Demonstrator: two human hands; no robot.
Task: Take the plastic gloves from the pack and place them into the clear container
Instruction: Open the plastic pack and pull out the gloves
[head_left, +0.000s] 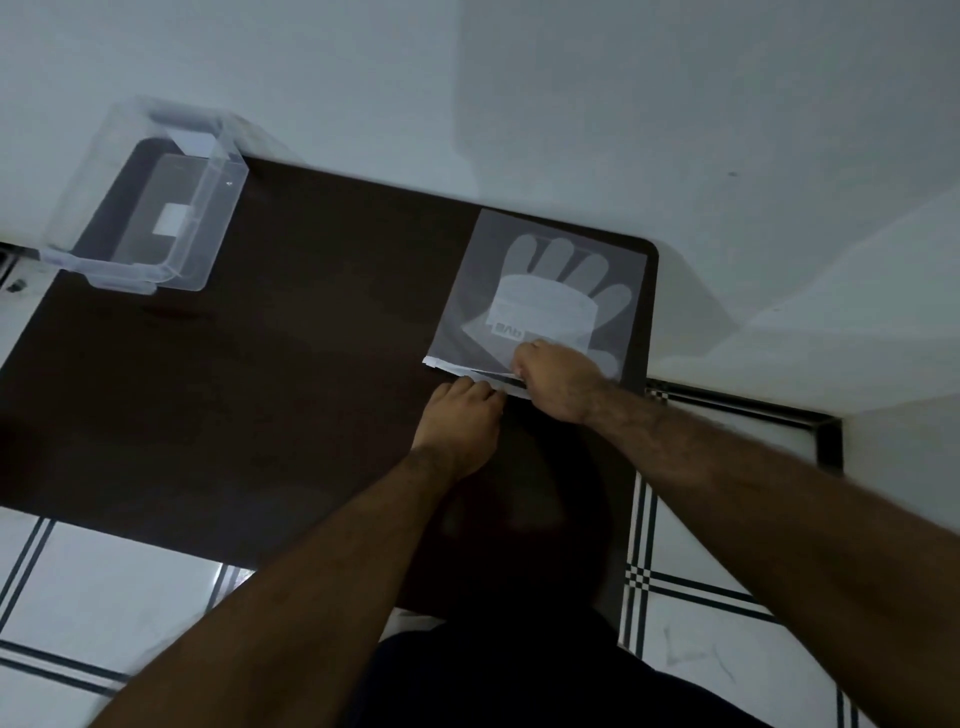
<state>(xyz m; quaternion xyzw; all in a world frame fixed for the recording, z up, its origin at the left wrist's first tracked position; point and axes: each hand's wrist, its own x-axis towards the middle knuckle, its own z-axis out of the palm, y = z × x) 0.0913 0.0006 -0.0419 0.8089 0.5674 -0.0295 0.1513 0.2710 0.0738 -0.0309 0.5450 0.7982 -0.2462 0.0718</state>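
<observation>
A flat translucent pack of plastic gloves (545, 291), printed with a hand outline and a white label, lies at the far right of the dark table (311, 338). My left hand (460, 421) pinches the lower flap at the pack's near edge. My right hand (558, 379) grips the upper layer of that same edge, and a dark slit shows between the two layers. The clear container (150, 202) stands at the table's far left corner, with only a white label visible inside it.
A white wall runs behind the table. White floor tiles with dark stripes (644, 571) lie to the right and at the lower left. My dark-clothed body (519, 675) is at the table's near edge.
</observation>
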